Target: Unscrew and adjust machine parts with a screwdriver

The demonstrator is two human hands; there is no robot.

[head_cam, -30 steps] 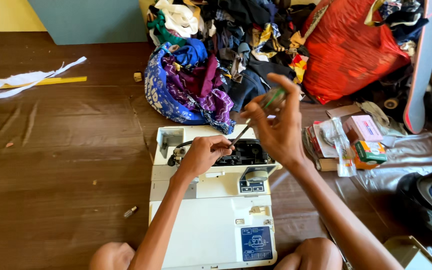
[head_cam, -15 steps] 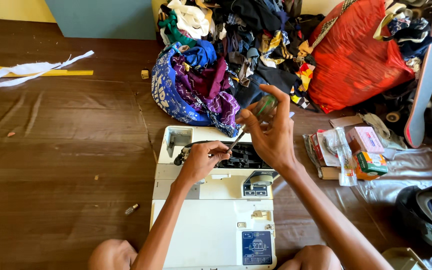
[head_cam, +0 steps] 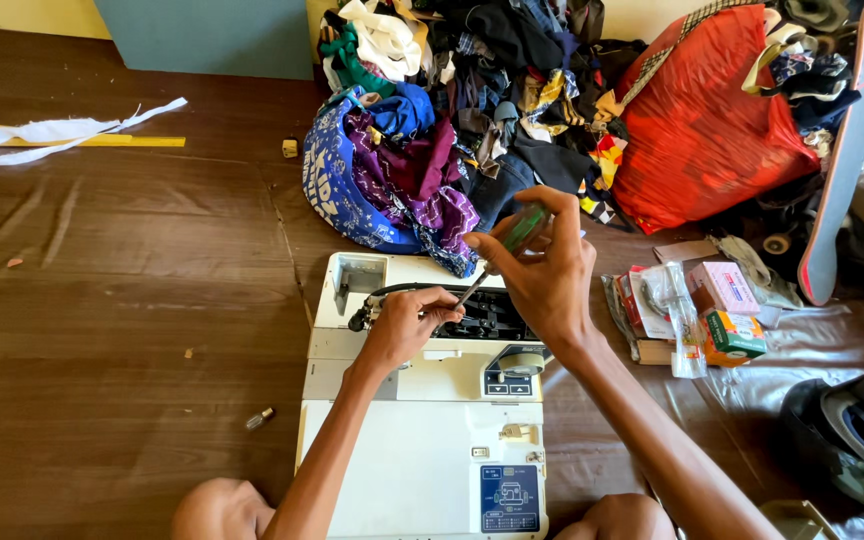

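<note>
A white sewing machine (head_cam: 422,460) lies flat on the brown floor between my knees, its far end opened to show dark inner parts (head_cam: 487,315). My right hand (head_cam: 542,265) grips a screwdriver (head_cam: 512,240) with a green handle; the metal shaft slants down left into the opened part. My left hand (head_cam: 407,320) rests on the machine's open end, fingers pinched at the spot where the screwdriver tip meets a black cable (head_cam: 382,295).
A heap of mixed clothes (head_cam: 472,130) and a red bag (head_cam: 702,130) lie beyond the machine. Small boxes and packets (head_cam: 702,310) sit to the right, a dark helmet (head_cam: 852,440) at lower right. A white cloth strip (head_cam: 52,130) and a small bottle-like item (head_cam: 260,418) lie left.
The view has shifted slightly. My right hand with the screwdriver has dropped a little toward the machine. My left hand stays at the open end.
</note>
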